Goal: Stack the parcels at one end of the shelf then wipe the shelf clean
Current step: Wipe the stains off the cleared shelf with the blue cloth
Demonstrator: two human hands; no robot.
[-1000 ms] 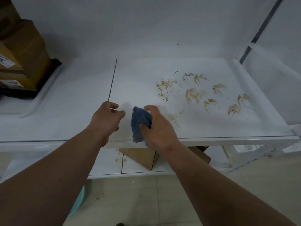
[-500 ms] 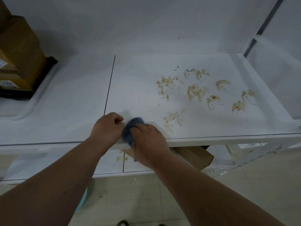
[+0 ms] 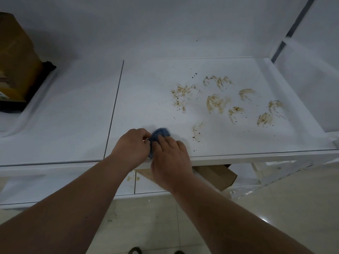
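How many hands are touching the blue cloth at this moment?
2. The left hand pinches the blue cloth from its left side; the right hand presses on it from the right, near the shelf's front edge.

left hand (image 3: 131, 146) — fingers curled (pinching) | right hand (image 3: 169, 158) — palm down, fingers extended | both forearms outstretched
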